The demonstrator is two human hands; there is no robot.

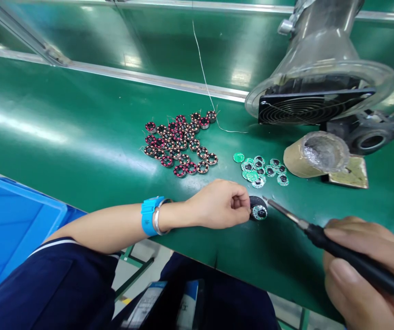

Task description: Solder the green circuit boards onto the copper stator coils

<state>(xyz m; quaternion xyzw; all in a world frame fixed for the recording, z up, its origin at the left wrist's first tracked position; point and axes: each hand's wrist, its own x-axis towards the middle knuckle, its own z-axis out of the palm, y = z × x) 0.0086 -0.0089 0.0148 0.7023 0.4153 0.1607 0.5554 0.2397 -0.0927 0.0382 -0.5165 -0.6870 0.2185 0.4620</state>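
My right hand (365, 266) grips a soldering iron (341, 245) by its black handle, with the tip pointing up and left. The tip ends just right of a round black piece (257, 201), apart from it. A small round circuit board (259, 212) with a black centre rests against that black piece. Beside it, my left hand (219, 204) is closed in a pinch, fingertips at the left edge of the board and black piece; what they hold is hidden. Several more round circuit boards (259, 182), some green side up, lie just beyond.
Several copper-wound motor stators (184, 159) spread over the green bench (90, 165). Solder wire (202, 68) hangs down behind them. At the right are a clear hood with a fan (315, 105), a cardboard tube (296, 158) and an iron stand (365, 135). A blue bin (51, 215) stands left.
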